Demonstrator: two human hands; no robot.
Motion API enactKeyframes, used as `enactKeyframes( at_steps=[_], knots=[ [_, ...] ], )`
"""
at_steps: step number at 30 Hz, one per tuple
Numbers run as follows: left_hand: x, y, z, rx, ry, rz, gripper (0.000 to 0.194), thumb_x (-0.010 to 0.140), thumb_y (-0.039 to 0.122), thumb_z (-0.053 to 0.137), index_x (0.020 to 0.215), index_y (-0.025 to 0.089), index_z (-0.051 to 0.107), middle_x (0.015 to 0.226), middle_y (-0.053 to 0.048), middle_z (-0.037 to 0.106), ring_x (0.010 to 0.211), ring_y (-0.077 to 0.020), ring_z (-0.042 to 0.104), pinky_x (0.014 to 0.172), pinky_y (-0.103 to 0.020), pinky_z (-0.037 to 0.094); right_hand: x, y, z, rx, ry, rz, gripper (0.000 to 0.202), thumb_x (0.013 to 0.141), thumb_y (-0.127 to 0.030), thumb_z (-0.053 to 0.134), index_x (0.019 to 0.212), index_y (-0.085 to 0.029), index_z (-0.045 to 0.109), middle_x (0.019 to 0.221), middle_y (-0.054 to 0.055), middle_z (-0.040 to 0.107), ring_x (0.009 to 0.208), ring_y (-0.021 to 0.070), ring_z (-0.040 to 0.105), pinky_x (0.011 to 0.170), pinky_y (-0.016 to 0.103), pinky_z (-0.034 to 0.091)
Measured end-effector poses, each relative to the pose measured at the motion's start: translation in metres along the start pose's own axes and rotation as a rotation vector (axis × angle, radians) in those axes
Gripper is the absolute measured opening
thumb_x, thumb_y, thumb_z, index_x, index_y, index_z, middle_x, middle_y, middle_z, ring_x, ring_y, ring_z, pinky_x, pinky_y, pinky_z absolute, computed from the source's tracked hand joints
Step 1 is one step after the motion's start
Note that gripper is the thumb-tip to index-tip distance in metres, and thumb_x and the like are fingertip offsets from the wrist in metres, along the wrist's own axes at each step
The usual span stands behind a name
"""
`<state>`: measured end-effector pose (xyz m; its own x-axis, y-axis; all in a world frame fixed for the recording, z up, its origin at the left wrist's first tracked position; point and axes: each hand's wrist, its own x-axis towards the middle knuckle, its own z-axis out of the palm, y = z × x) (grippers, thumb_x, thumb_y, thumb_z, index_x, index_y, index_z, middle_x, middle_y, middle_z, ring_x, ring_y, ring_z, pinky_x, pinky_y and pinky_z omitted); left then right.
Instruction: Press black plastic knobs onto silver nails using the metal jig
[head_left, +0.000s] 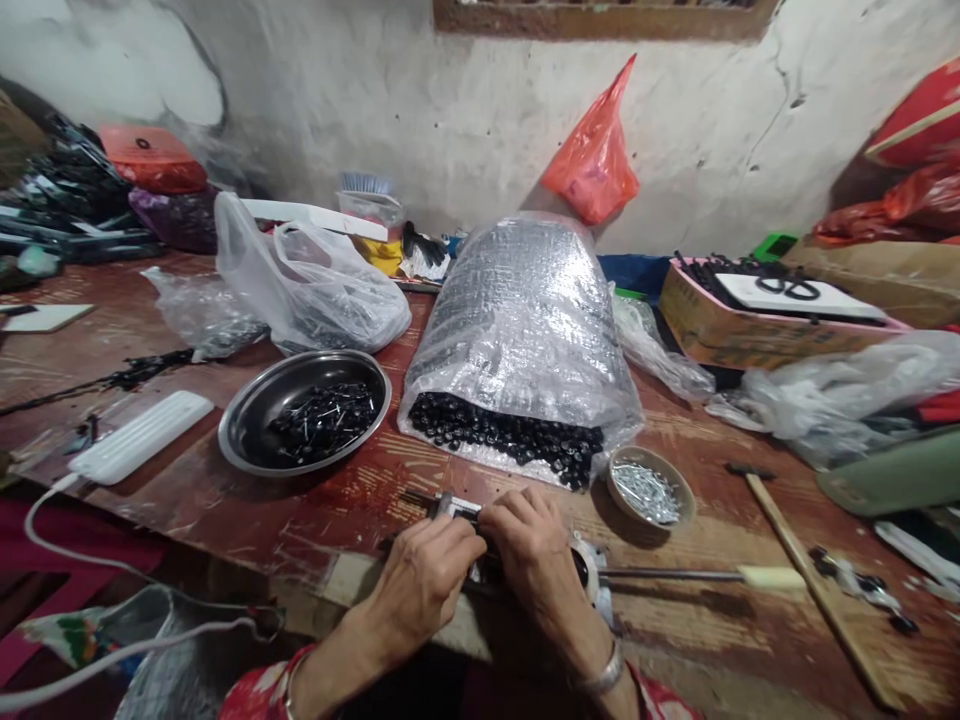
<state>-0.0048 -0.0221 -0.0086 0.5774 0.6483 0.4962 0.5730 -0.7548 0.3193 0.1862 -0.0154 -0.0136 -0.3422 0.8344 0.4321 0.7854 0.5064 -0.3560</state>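
Note:
My left hand [429,562] and my right hand [531,545] meet at the front edge of the table, over a small metal fixture [450,505]. Fingers on both hands are curled and closed, and whatever is pinched in them is hidden. From the fixture's right side a thin metal rod [667,574] with a pale handle sticks out. Just beyond my hands, a silvery plastic bag [525,310] lies with its mouth towards me, showing many small round black parts [517,435]. Right of it is a small bowl [679,525] of shiny nails or screws.
At left are a steel bowl [238,452] of black parts with metal pins and a white power strip [142,437]. A hammer [810,575] lies at right, near a green cylinder [892,470]. White plastic bags [322,290] and a box [720,330] with scissors on top stand behind.

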Motion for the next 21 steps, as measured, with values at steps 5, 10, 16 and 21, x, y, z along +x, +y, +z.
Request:
enactKeyframes(
  at_steps=[5, 10, 16, 21],
  knots=[
    [0.0, 0.0, -0.004, -0.025, 0.007, 0.01, 0.029, 0.091, 0.0, 0.046, 0.101, 0.018, 0.065, 0.089, -0.005, 0.067, 0.082, -0.0198, 0.06, 0.071, -0.032, 0.045, 0.0, 0.0, -0.007, 0.029, 0.009, -0.013, 0.013, 0.101, -0.018, 0.058, 0.098, -0.025, 0.068, 0.091, 0.003, 0.067, 0.088, 0.0223, 0.049, 0.079, 0.037, 0.035],
    [-0.002, 0.0, -0.012, -0.057, -0.028, -0.038, 0.029, 0.089, 0.001, 0.049, 0.103, 0.02, 0.067, 0.092, -0.005, 0.066, 0.084, -0.0202, 0.06, 0.073, -0.033, 0.045, 0.001, 0.008, -0.03, 0.048, 0.079, 0.001, 0.014, 0.103, -0.019, 0.055, 0.103, -0.025, 0.068, 0.094, 0.004, 0.07, 0.089, 0.0218, 0.053, 0.079, 0.037, 0.04],
    [-0.002, -0.007, -0.016, -0.145, 0.045, -0.114, 0.021, 0.093, 0.007, 0.053, 0.101, 0.02, 0.068, 0.094, -0.006, 0.065, 0.085, -0.0187, 0.059, 0.077, -0.031, 0.048, -0.023, 0.049, -0.082, -0.082, 0.24, 0.094, 0.013, 0.102, -0.028, 0.057, 0.108, -0.024, 0.067, 0.101, 0.007, 0.071, 0.091, 0.0234, 0.058, 0.082, 0.039, 0.046],
    [0.001, -0.02, -0.019, -0.123, 0.114, -0.167, 0.014, 0.096, 0.016, 0.057, 0.102, 0.02, 0.069, 0.101, -0.008, 0.065, 0.093, -0.0206, 0.06, 0.084, -0.034, 0.05, -0.091, 0.082, -0.11, -0.667, 0.284, 0.335, 0.032, 0.104, -0.042, 0.046, 0.1, -0.022, 0.071, 0.093, 0.012, 0.073, 0.087, 0.0305, 0.06, 0.079, 0.045, 0.046]
  ],
)
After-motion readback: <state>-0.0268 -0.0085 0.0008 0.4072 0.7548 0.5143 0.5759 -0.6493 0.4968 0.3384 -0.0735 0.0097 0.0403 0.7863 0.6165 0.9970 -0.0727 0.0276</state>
